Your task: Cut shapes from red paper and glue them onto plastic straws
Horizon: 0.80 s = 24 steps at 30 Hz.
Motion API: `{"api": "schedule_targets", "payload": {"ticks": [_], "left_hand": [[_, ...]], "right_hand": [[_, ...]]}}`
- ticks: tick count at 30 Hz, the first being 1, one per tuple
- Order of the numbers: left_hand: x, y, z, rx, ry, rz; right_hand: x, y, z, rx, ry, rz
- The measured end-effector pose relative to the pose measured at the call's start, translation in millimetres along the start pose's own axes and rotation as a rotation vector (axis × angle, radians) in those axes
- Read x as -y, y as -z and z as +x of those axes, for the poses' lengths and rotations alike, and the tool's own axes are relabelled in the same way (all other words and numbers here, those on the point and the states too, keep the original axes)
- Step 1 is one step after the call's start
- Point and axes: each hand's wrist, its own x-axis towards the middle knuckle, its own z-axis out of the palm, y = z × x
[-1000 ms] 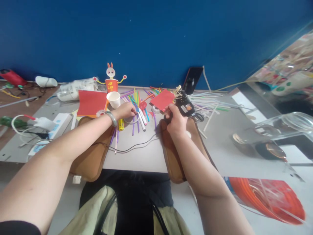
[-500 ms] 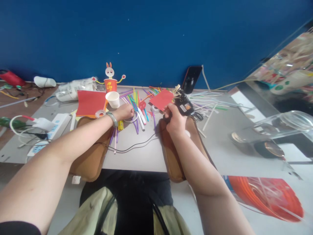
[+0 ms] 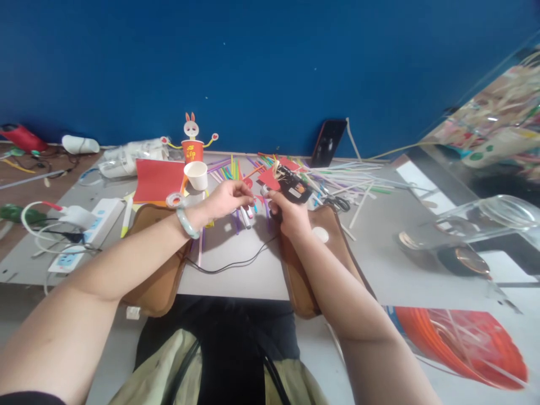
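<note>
My left hand (image 3: 230,199) is pinched over the middle of the table; whatever sits at its fingertips is too small to make out. Close by on the right, my right hand (image 3: 289,212) grips a black corded tool (image 3: 295,188), whose body points away from me. Its thin cord (image 3: 228,267) runs left across the table. Markers (image 3: 245,216) and coloured sticks lie beyond and below the hands. A white paper cup (image 3: 196,175) stands behind my left hand, in front of a red cup (image 3: 192,151) with a paper rabbit head and arms.
Red paper (image 3: 158,180), a tape roll (image 3: 174,199) and a power strip (image 3: 90,233) are on the left. A phone (image 3: 328,142) leans at the wall near scissors (image 3: 337,202). A clear jar (image 3: 459,222) stands right; below is an orange bin (image 3: 459,346). Brown pads lie under both forearms.
My left hand has moved right and its fingers have come close to my right hand. The black tool has shifted left with my right hand. The camera view has moved slightly.
</note>
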Motion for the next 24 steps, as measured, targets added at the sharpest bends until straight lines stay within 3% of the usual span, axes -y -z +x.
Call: {"api": "schedule_targets", "payload": {"ticks": [5,13,20,24], "left_hand": [[2,-16.7,-11,-0.058,-0.075,-0.016],[8,-21.3,-19,-0.159,-0.158,0.129],[26,-21.7,-15,-0.150,-0.166,0.121],[30,-19.6,-11,-0.118,-0.094,0.030]], "right_hand": [[-1,-3,-2,0.043,-0.046,-0.009],[-9,-2,-1,0.133,-0.038,-0.059],[-11,-6,-4,0.080,-0.059,-0.051],[-7,-6,-5,0.042,-0.070,-0.095]]}}
